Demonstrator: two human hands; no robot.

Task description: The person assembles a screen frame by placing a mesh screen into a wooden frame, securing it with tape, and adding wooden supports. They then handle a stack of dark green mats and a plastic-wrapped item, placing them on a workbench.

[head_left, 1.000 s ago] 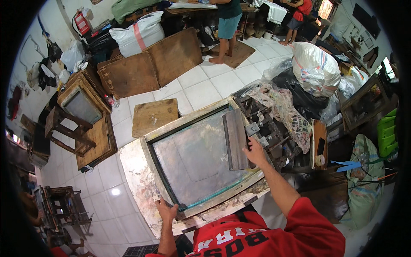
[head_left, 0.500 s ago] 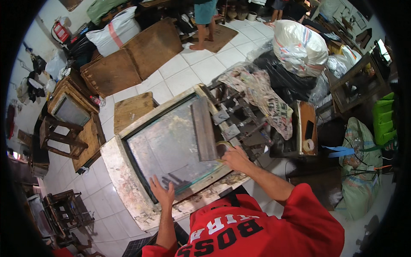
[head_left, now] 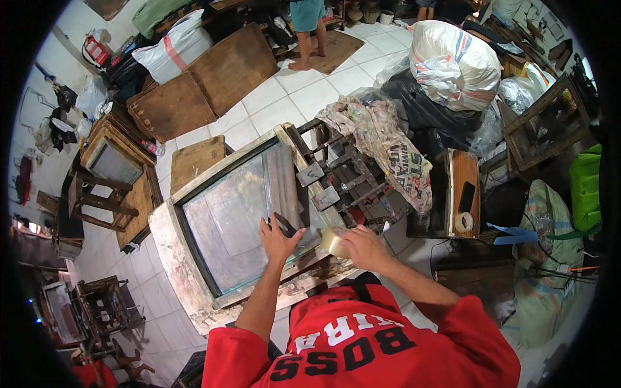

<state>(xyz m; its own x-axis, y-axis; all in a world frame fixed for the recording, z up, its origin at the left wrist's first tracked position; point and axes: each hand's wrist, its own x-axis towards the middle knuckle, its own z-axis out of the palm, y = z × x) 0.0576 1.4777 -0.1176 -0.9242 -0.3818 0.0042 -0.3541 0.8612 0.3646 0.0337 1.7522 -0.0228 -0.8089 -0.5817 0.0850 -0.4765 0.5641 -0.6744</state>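
Note:
A wooden frame (head_left: pixel 223 299) with a greyish, glassy panel (head_left: pixel 223 220) inside it lies on a paint-stained, worn tabletop (head_left: pixel 169 258) before me. Along the panel's right side runs a flat grey-brown strip (head_left: pixel 282 178), perhaps a board. My left hand (head_left: pixel 279 243) rests over the strip's near end, thumb and fingers spread, holding nothing that I can see. Gripped in my right hand (head_left: pixel 366 248), just above the frame's near right corner, is a roll of clear yellowish tape (head_left: pixel 334 242).
Metal hinge clamps (head_left: pixel 318 184) and a bar rack (head_left: pixel 352 165) adjoin the frame's right side, partly under a stained cloth (head_left: pixel 381 139). Further right, a wooden box (head_left: pixel 460 174) carries a phone (head_left: pixel 466 197) and another tape roll (head_left: pixel 464 222). A person (head_left: pixel 306 32) stands at the back.
My left hand has shifted right and away from me, from the panel's near edge to the strip's end. The tape roll now shows fully in my right hand. The whole view has shifted slightly.

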